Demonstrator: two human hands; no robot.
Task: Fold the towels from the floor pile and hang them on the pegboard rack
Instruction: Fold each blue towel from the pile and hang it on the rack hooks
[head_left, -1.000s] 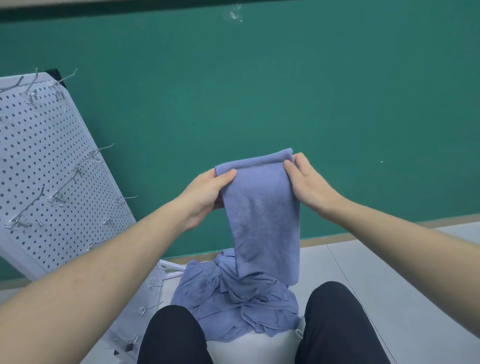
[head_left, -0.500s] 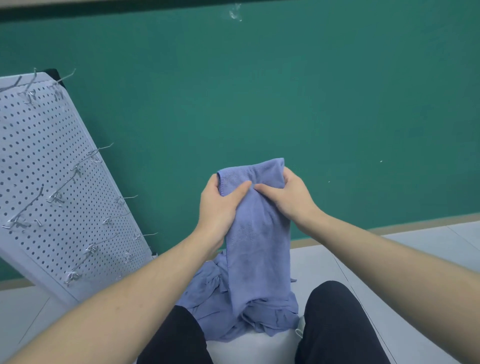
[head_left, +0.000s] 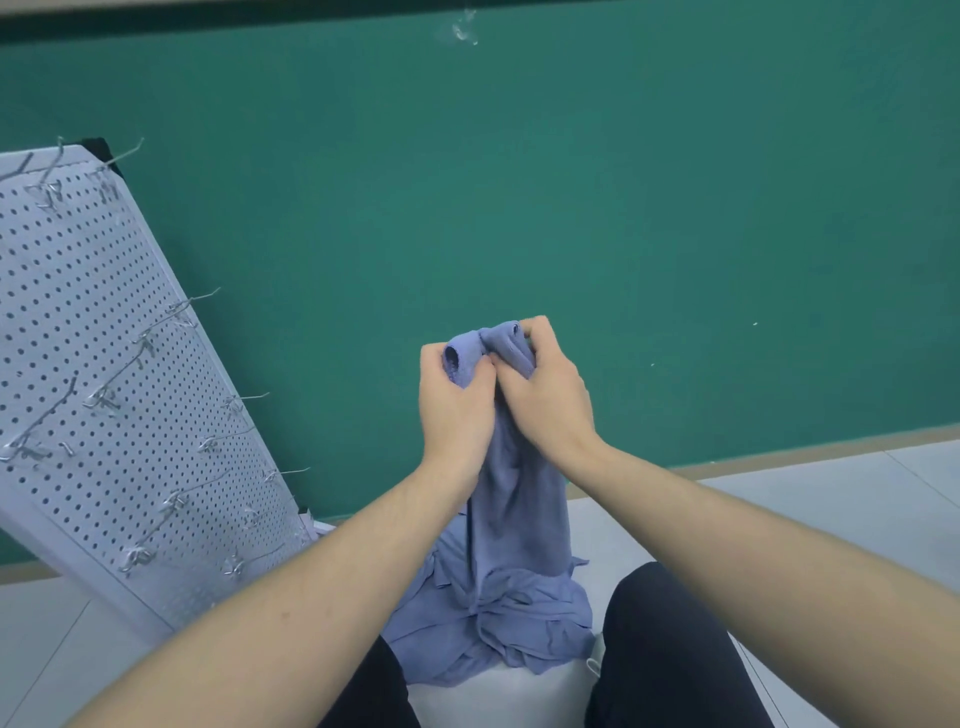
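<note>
Wall: green wall (head_left: 675, 208) fills the background; its base meets the pale floor (head_left: 831, 499) along a tan strip.
Rack: white pegboard rack (head_left: 104, 395) leans at far left, tilted, its wire hooks (head_left: 171, 312) jutting toward the middle; its right edge ends near the left forearm.
Open room: bare floor spreads to the right of the arms; a clear gap of wall separates rack and hands.
Towel: blue towel (head_left: 514, 499) hangs bunched from both hands, its top gathered into two small rolled loops above the knuckles; its lower end reaches the pile.
Left hand: left hand (head_left: 454, 402) grips the left loop, fingers curled tightly round the cloth.
Right hand: right hand (head_left: 545, 395) grips the right loop, fingers curled; the two hands touch.
Pile: crumpled blue pile (head_left: 493, 634) lies on the floor between the dark-trousered knees (head_left: 670, 639).
</note>
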